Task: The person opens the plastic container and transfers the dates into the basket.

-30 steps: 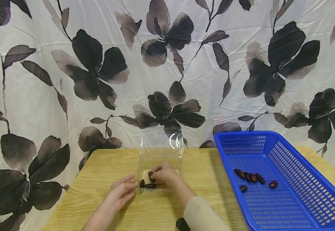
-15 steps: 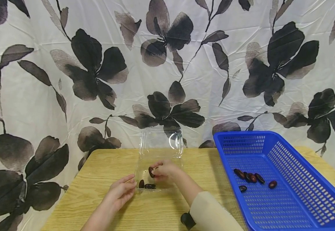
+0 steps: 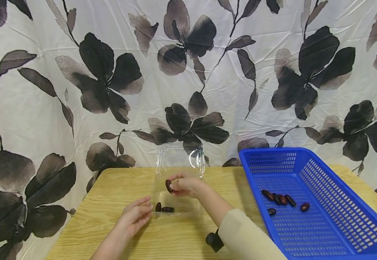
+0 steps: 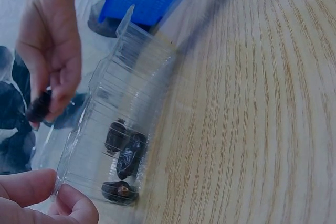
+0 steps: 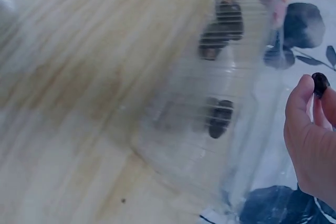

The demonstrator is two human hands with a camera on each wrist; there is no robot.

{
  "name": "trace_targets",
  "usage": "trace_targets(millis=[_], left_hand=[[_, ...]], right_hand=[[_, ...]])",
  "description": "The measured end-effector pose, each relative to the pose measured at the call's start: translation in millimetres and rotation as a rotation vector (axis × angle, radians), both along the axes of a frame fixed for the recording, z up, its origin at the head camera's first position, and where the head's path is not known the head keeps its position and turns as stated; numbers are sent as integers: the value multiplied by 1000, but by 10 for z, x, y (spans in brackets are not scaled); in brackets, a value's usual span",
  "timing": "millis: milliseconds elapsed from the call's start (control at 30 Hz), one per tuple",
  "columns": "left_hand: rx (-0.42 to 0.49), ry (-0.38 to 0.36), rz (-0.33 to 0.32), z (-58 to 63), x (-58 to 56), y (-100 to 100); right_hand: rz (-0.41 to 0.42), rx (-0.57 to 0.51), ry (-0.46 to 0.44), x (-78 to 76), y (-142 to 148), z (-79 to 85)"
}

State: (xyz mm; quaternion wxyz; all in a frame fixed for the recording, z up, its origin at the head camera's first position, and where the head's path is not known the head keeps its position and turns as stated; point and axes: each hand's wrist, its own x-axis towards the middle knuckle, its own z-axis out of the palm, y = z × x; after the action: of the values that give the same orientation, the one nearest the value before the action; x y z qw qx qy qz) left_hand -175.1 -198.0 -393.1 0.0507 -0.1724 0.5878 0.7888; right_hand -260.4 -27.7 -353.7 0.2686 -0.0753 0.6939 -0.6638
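A clear plastic clamshell box (image 3: 188, 210) stands on the table with its lid raised at the back. My left hand (image 3: 137, 216) pinches the box's left rim between thumb and fingers, plainest in the left wrist view (image 4: 44, 203). Above the box, my right hand (image 3: 185, 185) holds a dark brown date (image 3: 168, 186) between thumb and fingertips. Inside the box, wrinkled dates (image 4: 131, 155) lie near the front wall; the left wrist view has three of them. Through the ribbed side in the right wrist view, a date (image 5: 220, 119) shows apart from the others.
To the right stands a blue perforated basket (image 3: 260, 213) with several dates (image 3: 282, 199) on its floor. The wooden table (image 3: 116, 187) ends at a floral curtain (image 3: 188, 72) behind. A black device (image 3: 215, 241) sits at my right wrist.
My right hand has risen from inside the box, moving up and away with the date in its fingers. The left hand keeps its hold on the rim.
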Motion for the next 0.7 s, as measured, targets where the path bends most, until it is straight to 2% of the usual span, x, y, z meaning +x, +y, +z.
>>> trace_targets(millis=[300, 700], left_hand=[[4, -7, -1, -10, -8, -6], [4, -1, -11, -3, -5, -10]], right_hand=[[-3, -33, -22, 2, 60, 205], [8, -57, 6, 40, 234, 452]])
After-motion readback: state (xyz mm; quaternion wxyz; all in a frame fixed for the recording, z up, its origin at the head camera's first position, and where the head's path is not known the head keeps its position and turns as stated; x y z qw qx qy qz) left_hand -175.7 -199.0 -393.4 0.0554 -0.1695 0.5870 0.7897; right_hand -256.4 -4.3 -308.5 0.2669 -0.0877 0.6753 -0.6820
